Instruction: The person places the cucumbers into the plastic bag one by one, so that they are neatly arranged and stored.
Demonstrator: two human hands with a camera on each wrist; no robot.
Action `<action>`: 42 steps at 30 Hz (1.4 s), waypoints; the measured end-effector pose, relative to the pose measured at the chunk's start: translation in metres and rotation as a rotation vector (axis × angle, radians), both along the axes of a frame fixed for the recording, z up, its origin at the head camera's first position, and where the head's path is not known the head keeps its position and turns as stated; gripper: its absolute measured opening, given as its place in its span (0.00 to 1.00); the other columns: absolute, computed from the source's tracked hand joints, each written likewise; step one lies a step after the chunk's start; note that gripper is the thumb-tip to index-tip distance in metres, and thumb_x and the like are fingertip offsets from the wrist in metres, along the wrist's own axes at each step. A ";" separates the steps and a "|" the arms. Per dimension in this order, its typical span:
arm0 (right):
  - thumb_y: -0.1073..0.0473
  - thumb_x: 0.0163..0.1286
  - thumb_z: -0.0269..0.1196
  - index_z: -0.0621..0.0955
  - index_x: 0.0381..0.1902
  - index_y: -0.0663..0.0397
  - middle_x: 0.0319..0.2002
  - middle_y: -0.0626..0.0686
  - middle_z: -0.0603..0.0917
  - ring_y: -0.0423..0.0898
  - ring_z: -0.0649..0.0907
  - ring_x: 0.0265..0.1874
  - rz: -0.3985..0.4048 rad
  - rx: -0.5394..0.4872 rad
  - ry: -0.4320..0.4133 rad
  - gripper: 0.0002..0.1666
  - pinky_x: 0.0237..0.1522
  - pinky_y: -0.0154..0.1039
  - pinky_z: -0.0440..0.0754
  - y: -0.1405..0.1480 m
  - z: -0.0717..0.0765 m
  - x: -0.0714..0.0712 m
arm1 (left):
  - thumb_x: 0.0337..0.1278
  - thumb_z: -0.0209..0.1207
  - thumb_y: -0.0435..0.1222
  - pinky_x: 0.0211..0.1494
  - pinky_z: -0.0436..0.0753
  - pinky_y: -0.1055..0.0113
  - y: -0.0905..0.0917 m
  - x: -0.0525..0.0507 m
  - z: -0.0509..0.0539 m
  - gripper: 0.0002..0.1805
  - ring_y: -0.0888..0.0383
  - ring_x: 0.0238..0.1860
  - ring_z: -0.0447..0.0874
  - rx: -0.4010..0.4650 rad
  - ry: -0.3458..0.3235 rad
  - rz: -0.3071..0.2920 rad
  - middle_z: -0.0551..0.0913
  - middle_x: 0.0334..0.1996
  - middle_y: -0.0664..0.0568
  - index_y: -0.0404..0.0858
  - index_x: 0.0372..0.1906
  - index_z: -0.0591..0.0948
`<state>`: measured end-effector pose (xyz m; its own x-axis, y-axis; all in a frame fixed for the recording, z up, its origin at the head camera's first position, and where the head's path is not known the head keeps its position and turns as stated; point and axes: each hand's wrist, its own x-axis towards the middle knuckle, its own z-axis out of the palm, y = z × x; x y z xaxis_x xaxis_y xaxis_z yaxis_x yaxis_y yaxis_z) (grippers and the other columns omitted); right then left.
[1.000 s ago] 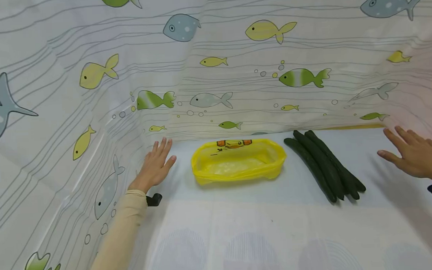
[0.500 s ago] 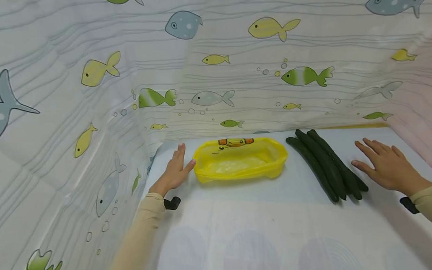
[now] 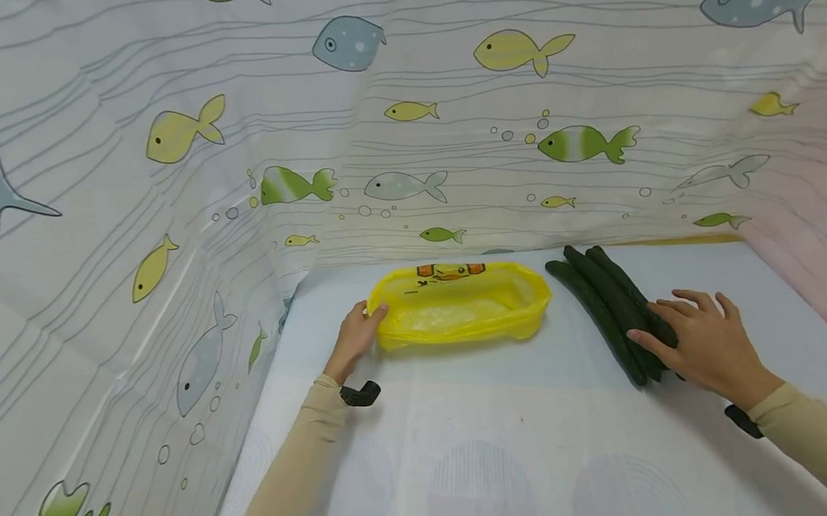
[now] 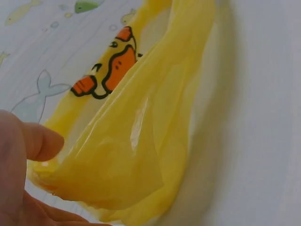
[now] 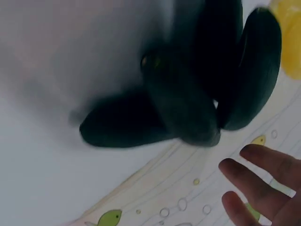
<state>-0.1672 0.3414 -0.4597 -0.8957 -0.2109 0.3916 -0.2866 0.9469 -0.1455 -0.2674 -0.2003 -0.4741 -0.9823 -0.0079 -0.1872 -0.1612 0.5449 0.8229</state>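
Observation:
A yellow plastic bag, opened into a basin shape with a duck face on its far side, lies in the head view [image 3: 459, 333] and left wrist view [image 4: 131, 155]. My left hand [image 3: 353, 341] [image 4: 16, 165] holds its left end, thumb over the rim and fingers outside. Several dark green cucumbers [image 3: 599, 311] [image 5: 183, 99] lie side by side right of the bag. Over their near right part, my right hand [image 3: 720, 347] [image 5: 265, 188] spreads its fingers, thumb across them in the head view; contact cannot be told.
The white table [image 3: 457, 411] has pale circle prints. A white sheet [image 3: 464, 146] with printed fish stands behind it and along the left, turning pinkish at the right. A black wrist device [image 3: 360, 394] is on the left arm, another [image 3: 743, 421] on the right.
My left hand has moved right and taken hold of the bag's left end. My right hand has come left and nearer, from beside the cucumbers to over them.

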 end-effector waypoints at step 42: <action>0.48 0.74 0.55 0.84 0.53 0.76 0.36 0.75 0.88 0.64 0.79 0.10 -0.026 -0.132 0.549 0.32 0.11 0.56 0.71 -0.046 -0.045 0.015 | 0.76 0.49 0.45 0.25 0.69 0.66 0.031 0.005 -0.012 0.19 0.58 0.21 0.68 -0.053 0.122 0.219 0.71 0.24 0.51 0.32 0.45 0.81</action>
